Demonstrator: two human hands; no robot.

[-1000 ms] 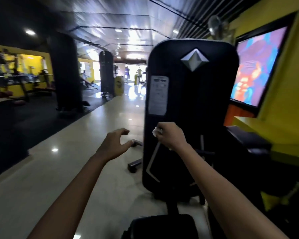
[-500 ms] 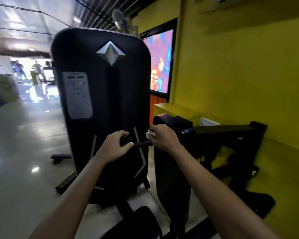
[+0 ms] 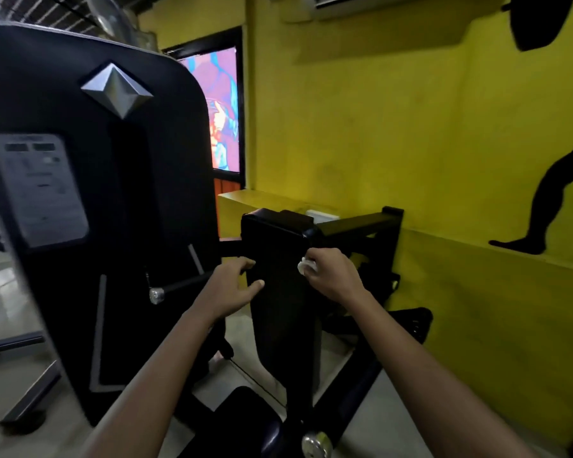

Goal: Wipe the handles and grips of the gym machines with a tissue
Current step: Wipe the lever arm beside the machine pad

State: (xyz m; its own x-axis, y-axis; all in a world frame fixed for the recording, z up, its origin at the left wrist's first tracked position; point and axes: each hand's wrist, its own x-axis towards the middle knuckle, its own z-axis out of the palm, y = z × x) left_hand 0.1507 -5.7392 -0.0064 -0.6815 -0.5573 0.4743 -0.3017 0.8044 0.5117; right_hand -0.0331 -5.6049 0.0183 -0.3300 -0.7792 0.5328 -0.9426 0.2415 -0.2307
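Observation:
My right hand (image 3: 333, 279) grips a crumpled white tissue (image 3: 306, 266) and holds it against the upper right edge of an upright black pad (image 3: 278, 312) on the gym machine. My left hand (image 3: 232, 287) is curved in a loose C at the pad's left edge, with the thumb on the pad's face and nothing clearly held. A black handle bar (image 3: 186, 284) with a chrome end cap (image 3: 156, 295) sticks out to the left from behind my left hand.
The tall black weight-stack cover (image 3: 119, 200), with a silver diamond badge and a grey placard, fills the left. The yellow wall (image 3: 411, 143) and its ledge lie close on the right. A black seat (image 3: 239, 421) and a chrome knob (image 3: 316, 444) sit below my arms.
The view has swung right. My right hand has carried the tissue off the handle bar to the pad's right edge. My left hand has slid from the bar to the pad's left edge.

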